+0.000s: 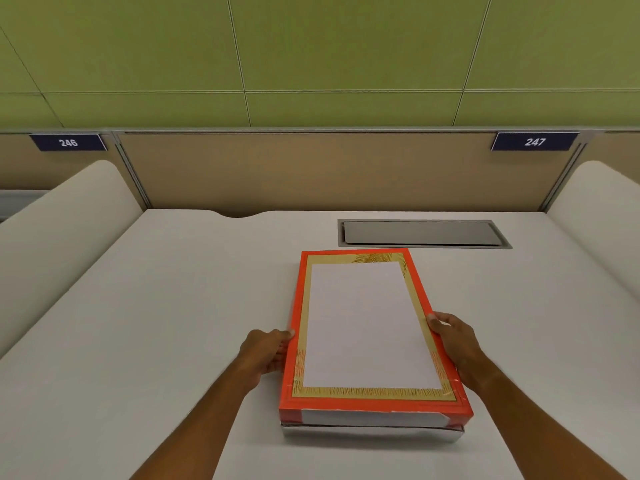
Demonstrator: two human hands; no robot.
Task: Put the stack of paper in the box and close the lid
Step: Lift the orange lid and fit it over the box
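An orange box lid (374, 405) with a white sheet on top sits on a silver box base (372, 434), centre of a white desk (138, 323). It looks light and stiff, best held by its long sides. Left hand (266, 351) and right hand (457, 344) clasp those sides, fingers curled against the edges

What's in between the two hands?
In the head view, the orange box lid with its white panel sits between the left hand and the right hand. Each hand grips one long side of it.
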